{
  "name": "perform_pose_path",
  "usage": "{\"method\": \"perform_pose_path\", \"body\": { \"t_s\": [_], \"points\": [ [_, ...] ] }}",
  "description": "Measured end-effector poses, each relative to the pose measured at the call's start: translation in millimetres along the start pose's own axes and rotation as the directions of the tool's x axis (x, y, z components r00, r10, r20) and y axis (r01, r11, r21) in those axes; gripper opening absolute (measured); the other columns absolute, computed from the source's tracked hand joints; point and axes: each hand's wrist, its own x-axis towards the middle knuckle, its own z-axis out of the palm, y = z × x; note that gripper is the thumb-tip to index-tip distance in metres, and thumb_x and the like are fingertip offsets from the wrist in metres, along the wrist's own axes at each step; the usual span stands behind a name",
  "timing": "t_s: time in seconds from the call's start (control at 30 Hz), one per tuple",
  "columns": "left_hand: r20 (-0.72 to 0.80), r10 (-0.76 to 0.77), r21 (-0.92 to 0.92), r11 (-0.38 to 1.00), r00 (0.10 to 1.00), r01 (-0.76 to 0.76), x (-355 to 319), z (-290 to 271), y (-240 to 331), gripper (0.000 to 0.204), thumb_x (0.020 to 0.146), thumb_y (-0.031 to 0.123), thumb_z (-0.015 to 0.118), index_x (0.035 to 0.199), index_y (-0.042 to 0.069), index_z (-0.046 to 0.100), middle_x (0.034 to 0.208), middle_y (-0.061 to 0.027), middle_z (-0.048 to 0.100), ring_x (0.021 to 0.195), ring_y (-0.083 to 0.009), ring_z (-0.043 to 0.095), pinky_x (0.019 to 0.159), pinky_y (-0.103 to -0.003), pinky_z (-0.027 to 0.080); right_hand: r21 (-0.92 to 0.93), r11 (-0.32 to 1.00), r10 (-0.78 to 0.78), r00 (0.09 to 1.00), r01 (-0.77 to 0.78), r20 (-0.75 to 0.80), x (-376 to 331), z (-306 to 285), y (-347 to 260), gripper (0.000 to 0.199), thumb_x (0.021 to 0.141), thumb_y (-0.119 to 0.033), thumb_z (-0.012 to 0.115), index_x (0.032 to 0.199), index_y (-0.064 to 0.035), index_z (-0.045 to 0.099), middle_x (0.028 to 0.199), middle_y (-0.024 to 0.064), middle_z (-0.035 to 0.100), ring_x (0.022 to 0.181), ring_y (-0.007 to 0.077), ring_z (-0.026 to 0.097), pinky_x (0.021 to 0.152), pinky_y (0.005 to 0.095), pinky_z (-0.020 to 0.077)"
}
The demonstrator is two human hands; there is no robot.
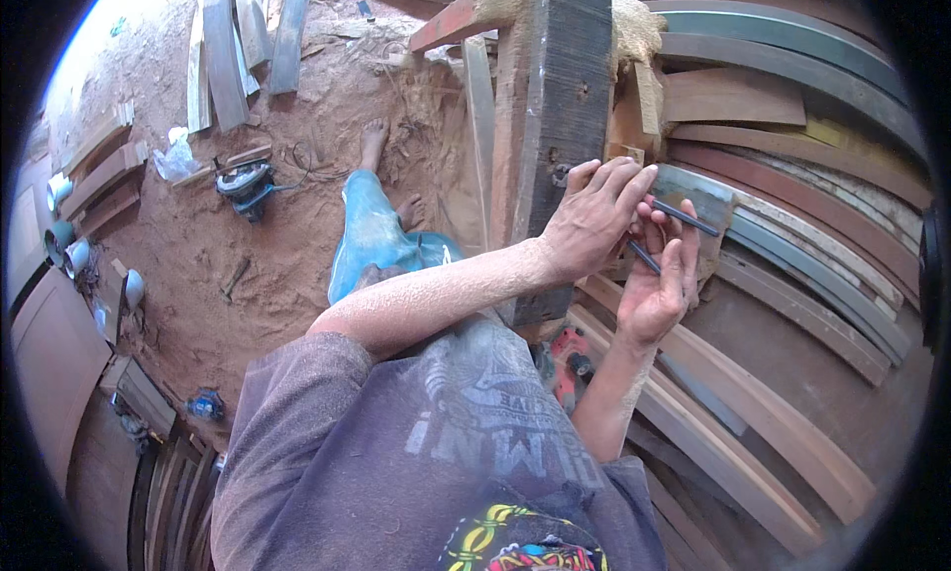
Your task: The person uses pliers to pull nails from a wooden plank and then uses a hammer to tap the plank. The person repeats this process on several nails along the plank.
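Observation:
Two dark slim handles [686,218] spread out from under my left hand [594,214], like those of pincers; the tool's working end is mostly hidden. My left hand is closed over it, knuckles up, beside the dark, weathered wooden beam [565,105]. Palm turned up, my right hand [657,294] is just to the right, its fingers partly curled around the handles. Small dark metal shows at the beam's face by my left fingertips, too small to make out. Pale sawdust coats both forearms.
Boards [792,165] lie stacked on the right. A red power tool [570,363] sits below the beam. On the dusty ground to the left are a circular saw [245,185], a blue tool [205,405] and planks [223,56]. Another person's bare foot [374,143] shows beyond blue trousers [371,229].

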Motion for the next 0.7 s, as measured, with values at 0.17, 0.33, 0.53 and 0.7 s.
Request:
{"method": "perform_pose_path", "body": {
  "t_s": [0.17,0.33,0.53,0.7],
  "points": [
    [-0.036,-0.015,-0.012,1.0,0.999,0.015,10,-7,-1,0.089,0.079,0.014,0.077,0.157,0.001,0.036,0.145,-0.0187,0.048,0.143,-0.035,0.043,0.116,-0.049,0.028,0.07,0.997,0.027,0.997,-0.032,0.066,21,-5,1,0.048,0.113,-0.016,0.045,0.157,0.0044,0.043,0.134,0.0218,0.065,0.128,0.0337,0.065,0.106,0.0435,0.0525],
    [-0.046,-0.017,0.017,1.0,0.999,0.018,15,-2,-9,0.084,0.08,0.014,0.075,0.154,-0.002,0.039,0.142,-0.0189,0.048,0.143,-0.0348,0.042,0.116,-0.049,0.028,0.042,0.998,0.04,0.995,-0.044,0.095,33,-7,4,0.046,0.113,-0.016,0.044,0.155,0.0037,0.045,0.134,0.0207,0.065,0.129,0.0327,0.065,0.105,0.0434,0.0535],
    [-0.169,-0.016,-0.003,1.0,0.986,0.016,32,-14,-3,0.074,0.077,0.014,0.077,0.143,-0.001,0.049,0.13,-0.0177,0.055,0.131,-0.0339,0.053,0.108,-0.047,0.036,-0.115,0.993,0.041,0.997,-0.034,0.062,44,4,0,0.046,0.114,-0.023,0.047,0.152,0.0029,0.049,0.13,0.0172,0.065,0.125,0.0285,0.065,0.105,0.0429,0.0527],
    [-0.098,-0.068,-0.032,0.997,0.993,0.066,39,1,-18,0.034,0.077,0.016,0.077,0.102,0.009,0.055,0.094,-0.0084,0.06,0.092,-0.0287,0.063,0.082,-0.044,0.044,-0.102,0.992,-0.068,0.997,0.071,0.04,56,11,2,0.051,0.114,-0.039,0.049,0.142,0.0032,0.056,0.127,0.0162,0.065,0.125,0.0275,0.062,0.108,0.043,0.0494]
  ]
}}
